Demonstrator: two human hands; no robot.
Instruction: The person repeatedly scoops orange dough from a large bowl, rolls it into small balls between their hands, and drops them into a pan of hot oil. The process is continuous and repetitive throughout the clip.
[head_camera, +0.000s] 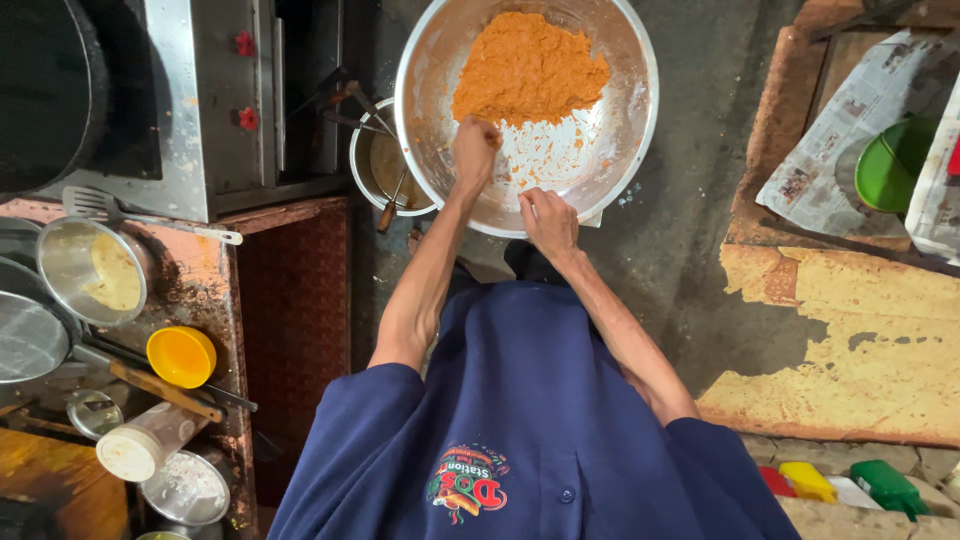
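Concrete floor — hands (474, 150) knead orange mixture (528, 68).

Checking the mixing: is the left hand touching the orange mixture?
Touching. The head view shows the left hand pressed into the orange mixture's lower edge inside the steel bowl.

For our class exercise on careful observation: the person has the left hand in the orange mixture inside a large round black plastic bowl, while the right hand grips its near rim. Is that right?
Not quite. The head view shows the large round bowl is shiny steel, not black plastic. The rest holds: the left hand is in the orange mixture, and the right hand grips the near rim.
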